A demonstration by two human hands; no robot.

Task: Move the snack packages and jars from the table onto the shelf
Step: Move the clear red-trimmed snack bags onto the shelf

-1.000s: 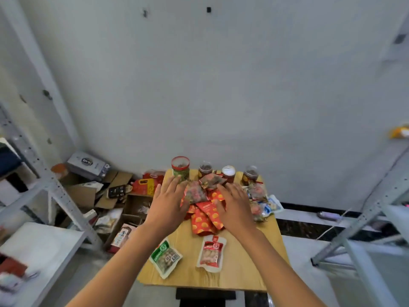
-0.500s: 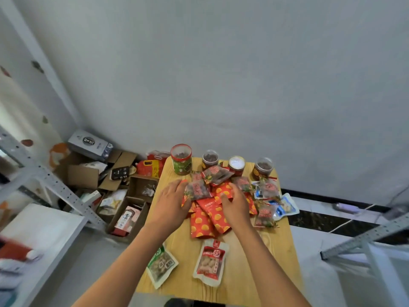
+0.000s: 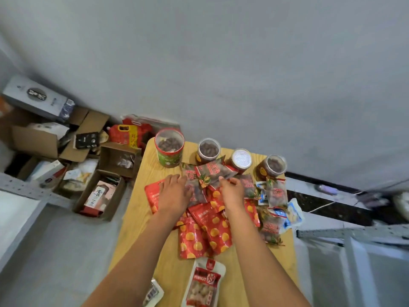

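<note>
Step in hand: gathering the heap of snack packets at frame centre into one armful for the shelf; my judgement, nothing lifted yet.
Left grip: my left hand (image 3: 174, 196) lies flat, fingers straight and spread, on the left side of the heap, over a plain red pouch (image 3: 152, 196) and the edge of the dark clear packets (image 3: 213, 171). It presses; it holds nothing.
Right grip: my right hand (image 3: 232, 193) has its fingers curled down onto the dark clear packets, just right of centre. Whether they pinch one I cannot tell.
Heap: red packets with orange dots (image 3: 205, 229) run under both wrists toward the lower frame; more dark and blue-edged packets (image 3: 278, 209) lie at centre right, near the edge of the table (image 3: 137, 209).
Jars: four along the upper edge of the table, the green-labelled jar (image 3: 169, 149) leftmost, all upright, apart from my hands.
Strays: a peanut pouch (image 3: 204, 282) at bottom centre, apart from the heap.
Shelf: grey metal framing (image 3: 354, 233) at lower right.
How to do it well: slide both hands inward under the heap, not over it; slick film slips. Keep clear of the jars. Take a modest stack, leave the strays.
</note>
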